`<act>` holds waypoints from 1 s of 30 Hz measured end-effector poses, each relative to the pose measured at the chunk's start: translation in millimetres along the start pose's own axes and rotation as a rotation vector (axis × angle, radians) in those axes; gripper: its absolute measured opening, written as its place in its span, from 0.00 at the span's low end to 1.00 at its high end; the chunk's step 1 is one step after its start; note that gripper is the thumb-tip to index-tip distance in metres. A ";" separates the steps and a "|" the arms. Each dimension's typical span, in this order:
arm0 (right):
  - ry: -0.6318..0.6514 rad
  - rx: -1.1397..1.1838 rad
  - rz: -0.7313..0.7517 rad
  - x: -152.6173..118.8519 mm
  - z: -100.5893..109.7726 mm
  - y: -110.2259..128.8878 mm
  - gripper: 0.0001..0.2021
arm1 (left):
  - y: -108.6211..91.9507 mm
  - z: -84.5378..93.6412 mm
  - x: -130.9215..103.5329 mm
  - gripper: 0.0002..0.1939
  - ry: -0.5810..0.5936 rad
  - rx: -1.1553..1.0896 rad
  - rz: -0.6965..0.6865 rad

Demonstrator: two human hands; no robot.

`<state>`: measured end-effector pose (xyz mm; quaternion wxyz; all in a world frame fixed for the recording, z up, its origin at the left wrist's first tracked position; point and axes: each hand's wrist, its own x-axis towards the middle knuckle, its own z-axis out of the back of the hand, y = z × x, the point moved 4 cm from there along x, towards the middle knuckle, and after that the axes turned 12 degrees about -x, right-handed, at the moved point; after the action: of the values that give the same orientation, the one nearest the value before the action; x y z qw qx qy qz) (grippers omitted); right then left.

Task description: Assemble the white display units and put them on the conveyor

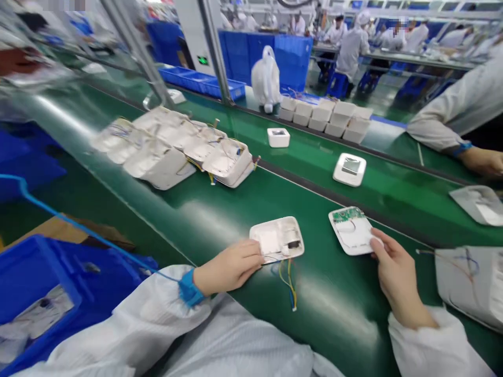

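My left hand [236, 264] grips the left edge of a white plastic housing [271, 238] lying on the green bench, its hollow inside facing up. Yellow, green and blue wires [291, 287] trail from the housing toward me and end in a small white connector. To the right, my right hand [398, 272] pinches the lower right corner of a white cover [351, 238] between thumb and fingers. A green circuit board [349, 213] sits along the cover's far edge, with a thin wire below it. The two parts are apart from each other.
Stacked white housings with wires [184, 146] stand at the left. On the green belt [310, 162] lie white units with screens [350, 168]. More housings [471, 283] are at the right, near a co-worker's hand [481, 159]. A blue bin [74, 283] and blue wrist cord [98, 235] are left.
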<state>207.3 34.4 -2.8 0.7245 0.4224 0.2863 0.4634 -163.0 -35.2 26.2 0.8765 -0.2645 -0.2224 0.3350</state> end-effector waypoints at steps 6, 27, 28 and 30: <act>-0.082 0.337 -0.008 -28.0 23.8 2.2 0.32 | -22.2 -35.2 89.1 0.14 0.169 -0.280 -0.228; 0.604 -0.266 0.474 -179.4 11.4 43.5 0.31 | -9.6 -58.3 147.7 0.34 -0.101 -1.976 0.362; 0.582 -0.258 0.500 -171.8 14.6 52.5 0.30 | -10.4 -58.9 146.5 0.34 -0.118 -1.967 0.352; 0.476 -0.297 0.573 -147.9 20.6 73.6 0.25 | -12.2 -60.6 144.0 0.33 -0.137 -1.948 0.336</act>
<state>132.1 -92.1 75.1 0.5325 0.2567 0.2465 0.7680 -25.5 39.5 18.1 0.2025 -0.8779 -0.4106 0.1405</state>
